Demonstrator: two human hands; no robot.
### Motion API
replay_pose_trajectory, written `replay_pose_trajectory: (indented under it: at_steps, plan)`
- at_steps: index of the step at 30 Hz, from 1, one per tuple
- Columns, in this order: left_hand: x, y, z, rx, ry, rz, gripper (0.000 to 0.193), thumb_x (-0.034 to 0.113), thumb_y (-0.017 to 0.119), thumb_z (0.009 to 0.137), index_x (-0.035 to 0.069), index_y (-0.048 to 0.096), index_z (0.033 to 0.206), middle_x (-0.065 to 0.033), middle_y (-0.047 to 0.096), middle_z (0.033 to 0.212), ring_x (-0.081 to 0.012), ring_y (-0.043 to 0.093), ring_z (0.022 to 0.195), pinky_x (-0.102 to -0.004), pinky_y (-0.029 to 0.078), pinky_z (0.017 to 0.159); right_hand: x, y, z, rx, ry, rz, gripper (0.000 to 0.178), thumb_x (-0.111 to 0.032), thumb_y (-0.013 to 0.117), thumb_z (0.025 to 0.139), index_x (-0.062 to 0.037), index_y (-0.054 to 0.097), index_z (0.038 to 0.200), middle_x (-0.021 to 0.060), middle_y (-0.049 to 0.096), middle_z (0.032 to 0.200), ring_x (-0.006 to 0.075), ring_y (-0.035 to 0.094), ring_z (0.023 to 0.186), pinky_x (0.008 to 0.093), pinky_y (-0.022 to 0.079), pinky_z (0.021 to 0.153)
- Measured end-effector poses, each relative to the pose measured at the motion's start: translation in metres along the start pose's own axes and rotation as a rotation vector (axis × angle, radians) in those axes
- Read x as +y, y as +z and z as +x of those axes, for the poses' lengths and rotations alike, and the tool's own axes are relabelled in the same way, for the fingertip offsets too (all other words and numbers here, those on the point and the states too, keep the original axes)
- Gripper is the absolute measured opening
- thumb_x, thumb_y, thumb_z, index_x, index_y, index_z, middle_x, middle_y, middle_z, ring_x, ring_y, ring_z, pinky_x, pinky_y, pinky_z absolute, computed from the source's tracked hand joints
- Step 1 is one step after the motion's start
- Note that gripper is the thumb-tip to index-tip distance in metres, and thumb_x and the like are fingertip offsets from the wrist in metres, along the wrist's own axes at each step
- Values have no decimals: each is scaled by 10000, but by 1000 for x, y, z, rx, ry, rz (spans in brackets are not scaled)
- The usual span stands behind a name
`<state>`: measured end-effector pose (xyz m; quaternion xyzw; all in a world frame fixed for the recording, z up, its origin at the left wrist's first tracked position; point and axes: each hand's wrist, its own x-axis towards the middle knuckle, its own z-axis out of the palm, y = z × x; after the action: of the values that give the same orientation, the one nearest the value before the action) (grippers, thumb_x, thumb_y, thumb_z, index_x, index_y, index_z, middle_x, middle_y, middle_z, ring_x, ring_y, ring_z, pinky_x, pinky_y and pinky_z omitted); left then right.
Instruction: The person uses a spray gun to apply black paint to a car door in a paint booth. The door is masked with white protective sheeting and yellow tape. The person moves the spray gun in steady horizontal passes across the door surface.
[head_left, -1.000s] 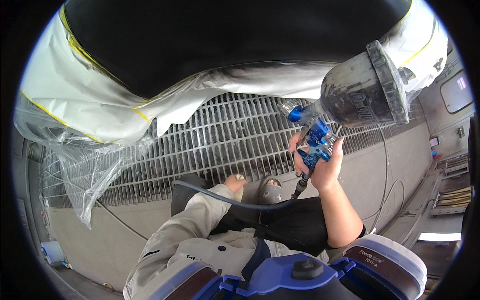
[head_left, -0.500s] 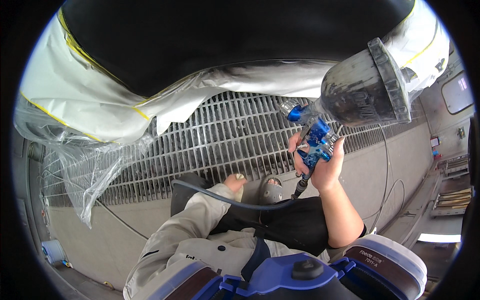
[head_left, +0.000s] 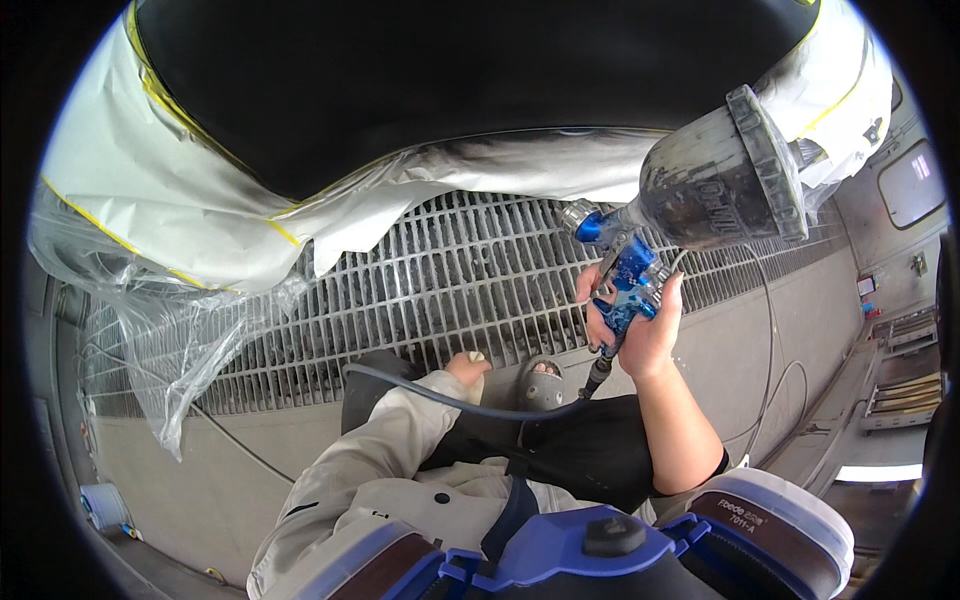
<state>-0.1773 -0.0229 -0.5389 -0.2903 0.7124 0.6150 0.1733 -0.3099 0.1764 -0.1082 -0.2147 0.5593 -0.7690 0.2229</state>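
Note:
My right hand (head_left: 650, 340) is wrapped around the handle of a blue spray gun (head_left: 628, 270), its fingers at the trigger. A large grey, paint-stained cup (head_left: 705, 180) sits tilted on top of the gun. From the base of the handle a dark air hose (head_left: 470, 405) runs left across my lap. The gun's nozzle points left, just short of the masking paper. My left hand (head_left: 467, 368) is closed near my knee, with a pale, cloth-like thing at its fingers, too small to make out. Ahead is a black panel (head_left: 450, 70), bordered by white masking paper (head_left: 210, 220) and yellow tape.
Clear plastic sheeting (head_left: 190, 340) hangs to the floor at left. Beneath lies a metal floor grating (head_left: 440, 270). A thin hose (head_left: 770, 320) loops over the floor at right, near shelves (head_left: 903, 395). A white bucket-like container (head_left: 103, 505) is at lower left. My respirator (head_left: 600, 550) fills the bottom edge.
The spray gun and its cup have shifted very slightly left and down in the view. The panel and masking paper sit a little lower. Both hands keep the same grip.

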Motion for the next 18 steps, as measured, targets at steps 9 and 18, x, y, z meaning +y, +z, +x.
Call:
replay_pose_trajectory:
  at_steps: [9, 18]
  plan:
    - [13, -1, -14, -26, -5, -103, 375, 264, 792, 826, -16, 777, 1075, -166, 796, 1005, -290, 764, 934, -410, 574, 841, 0, 2, 0, -35, 10, -20, 916, -856, 181, 993, -9, 529, 1013, 190, 653, 966, 114, 455, 442, 272, 435, 418]
    - [16, -2, -16, -39, 40, -86, 289, 252, 796, 841, 21, 784, 1014, -114, 785, 942, -237, 736, 871, -397, 563, 802, 1, 3, 1, -27, 23, -20, 930, -854, 162, 996, -2, 536, 1017, 181, 659, 970, 117, 460, 446, 275, 434, 423]
